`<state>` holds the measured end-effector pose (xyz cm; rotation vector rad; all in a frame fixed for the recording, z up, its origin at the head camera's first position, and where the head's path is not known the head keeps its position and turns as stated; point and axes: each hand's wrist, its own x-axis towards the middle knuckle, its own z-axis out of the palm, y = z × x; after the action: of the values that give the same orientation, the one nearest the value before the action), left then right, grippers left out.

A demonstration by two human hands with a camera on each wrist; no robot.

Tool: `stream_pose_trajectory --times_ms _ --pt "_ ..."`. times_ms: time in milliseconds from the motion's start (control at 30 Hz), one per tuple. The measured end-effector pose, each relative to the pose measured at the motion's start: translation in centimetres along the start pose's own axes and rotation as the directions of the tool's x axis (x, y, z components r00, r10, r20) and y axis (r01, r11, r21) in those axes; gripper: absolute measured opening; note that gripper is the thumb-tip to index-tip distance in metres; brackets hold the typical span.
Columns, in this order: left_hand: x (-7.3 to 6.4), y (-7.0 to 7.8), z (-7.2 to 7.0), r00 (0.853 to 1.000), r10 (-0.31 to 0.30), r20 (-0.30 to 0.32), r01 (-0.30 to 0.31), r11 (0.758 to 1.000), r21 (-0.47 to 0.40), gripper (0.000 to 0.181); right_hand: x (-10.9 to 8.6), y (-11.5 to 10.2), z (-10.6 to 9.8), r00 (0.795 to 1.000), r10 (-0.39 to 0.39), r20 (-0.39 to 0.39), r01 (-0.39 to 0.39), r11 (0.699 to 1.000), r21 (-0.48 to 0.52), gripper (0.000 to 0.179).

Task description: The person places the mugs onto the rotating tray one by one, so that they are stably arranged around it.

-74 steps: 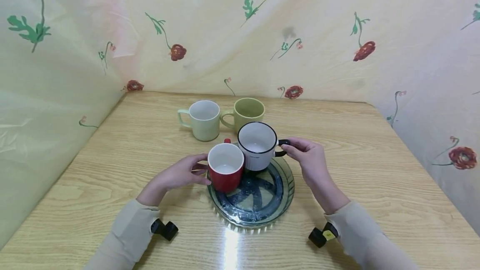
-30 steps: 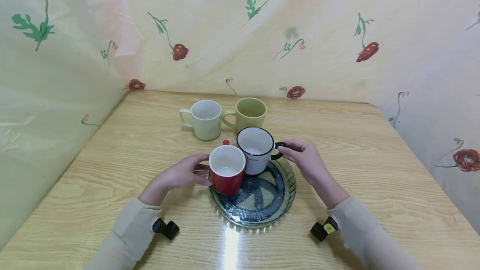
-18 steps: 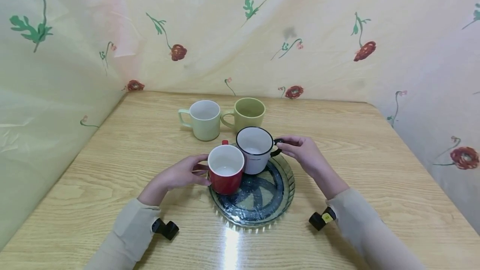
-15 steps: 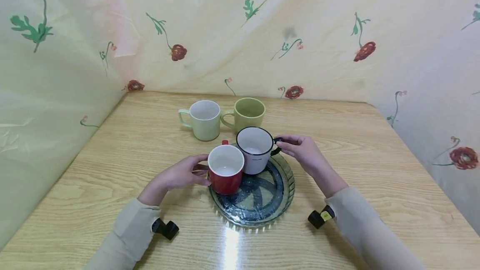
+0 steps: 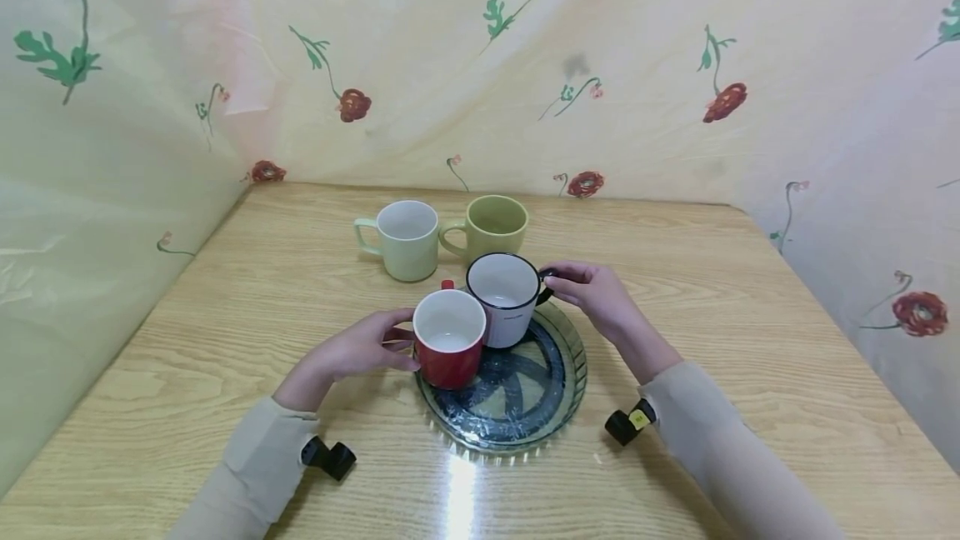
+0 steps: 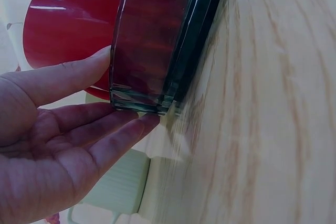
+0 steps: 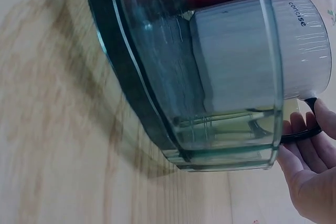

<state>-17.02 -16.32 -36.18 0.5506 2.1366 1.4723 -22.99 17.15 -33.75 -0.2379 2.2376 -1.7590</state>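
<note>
A red mug [image 5: 450,365] with a white inside stands upright in a round glass dish [image 5: 566,407] with a fluted wall. Beside it, in the same dish, is a white mug [image 5: 504,315] with a black rim and black handle. My right hand [image 5: 596,294] pinches that handle between thumb and fingers, and the right wrist view shows the grip at the black handle [image 7: 304,135] just outside the dish wall. My left hand [image 5: 360,348] rests its spread, nearly straight fingers and thumb against the dish's left rim, close by the red mug, as the left wrist view shows.
A pale green mug [image 5: 408,252] and an olive green mug [image 5: 497,223] stand on the wooden table [image 5: 750,340] just behind the dish. A flowered cloth [image 5: 450,65] hangs behind the table and along its sides.
The white mug has come down slightly toward me and left, close against the red mug. Its handle has swung a little away from me, my right hand moving left with it. My left hand stays.
</note>
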Motion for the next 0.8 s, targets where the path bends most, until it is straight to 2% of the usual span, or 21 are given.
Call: stream_pose_trajectory --times_ms 367,633,800 --pt "0.01 -0.09 0.0 1.0 0.004 0.001 -0.004 1.0 0.009 0.069 0.25 0.4 -0.25 1.0 -0.015 0.024 0.015 1.0 0.021 0.042" --pt "0.06 -0.14 0.0 1.0 0.009 0.003 -0.009 1.0 0.017 0.069 0.63 0.58 -0.41 1.0 0.007 0.027 -0.008 1.0 0.024 0.04" --pt "0.06 -0.12 0.0 1.0 0.015 0.007 -0.015 1.0 0.018 0.068 0.9 0.53 -0.4 0.999 -0.012 0.045 0.01 0.999 0.035 0.042"
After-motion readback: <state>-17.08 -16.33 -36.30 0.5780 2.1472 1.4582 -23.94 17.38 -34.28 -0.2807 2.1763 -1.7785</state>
